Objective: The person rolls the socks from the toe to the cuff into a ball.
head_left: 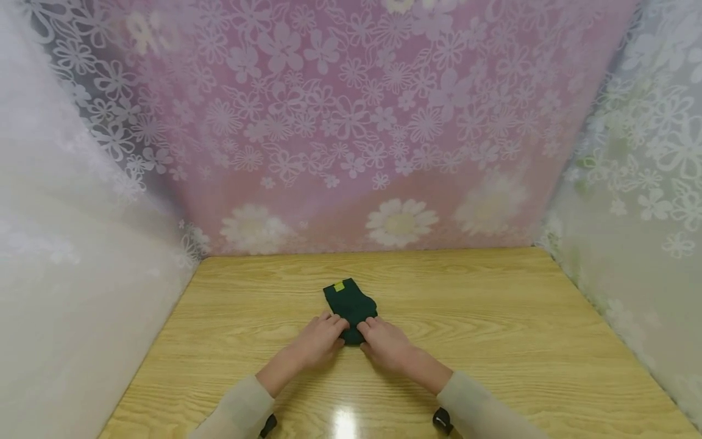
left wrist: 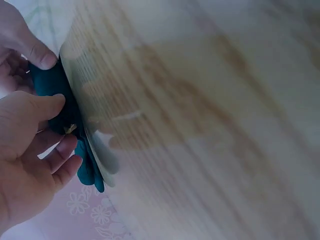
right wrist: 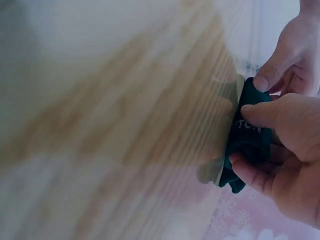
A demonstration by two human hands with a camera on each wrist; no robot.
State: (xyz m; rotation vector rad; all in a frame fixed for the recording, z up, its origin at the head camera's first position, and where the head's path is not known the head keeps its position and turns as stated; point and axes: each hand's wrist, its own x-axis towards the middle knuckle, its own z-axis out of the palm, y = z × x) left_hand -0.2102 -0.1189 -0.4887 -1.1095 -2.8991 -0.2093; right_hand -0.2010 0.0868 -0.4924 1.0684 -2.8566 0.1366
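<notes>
Centrally, from my remote seat, I see fingers pinching cloth: the left hand [head_left: 320, 341] and the right hand [head_left: 388, 346] each grip the near end of a dark green sock [head_left: 349, 303], thumbs on the side toward the person and the other fingers curled about it. The hands are close together, with a strip of sock between them. In the right wrist view I make out pale lettering [right wrist: 248, 126] on the gripped end, partly covered by a thumb; that end looks thick and rolled. The rest of the sock lies on the table [head_left: 466, 305], pointing away, its heel bulging to the right and a yellow label [head_left: 339, 286] at its far edge. Behind the hands come pale sleeves [head_left: 238, 405], with a small dark object [head_left: 442, 421] at the inner edge of each. Beyond the wood-grained table hangs a pink floral backdrop [head_left: 329, 110], flanked by whitish side panels [head_left: 82, 292].
</notes>
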